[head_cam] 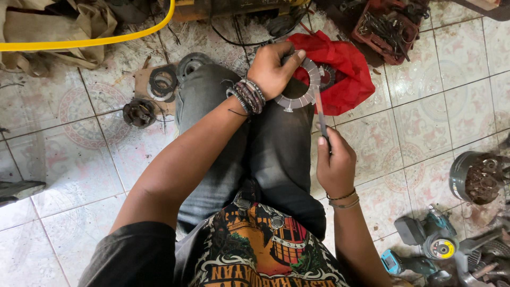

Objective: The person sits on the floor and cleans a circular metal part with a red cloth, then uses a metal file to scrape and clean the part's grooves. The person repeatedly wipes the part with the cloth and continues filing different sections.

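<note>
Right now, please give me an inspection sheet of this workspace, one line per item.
Surface: patterned tile floor, dirty.
Job's things: left hand holds a grey slotted metal ring; right hand holds a thin flat tool against it.
Clutter: red cloth, round parts on cardboard, tool tray, angle grinder.
Fingers: both closed.
Cables: yellow hose, black wire.
Surroundings: sacking, metal drum.

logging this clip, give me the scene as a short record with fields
setting: tiled floor, person seated
left hand: grips flat grey metal half-ring plate over the knee
right hand: holds thin grey metal file, tip against the plate
behind plate: red cloth
near right: teal power tool, angle grinder
near left: dark round metal parts
</note>
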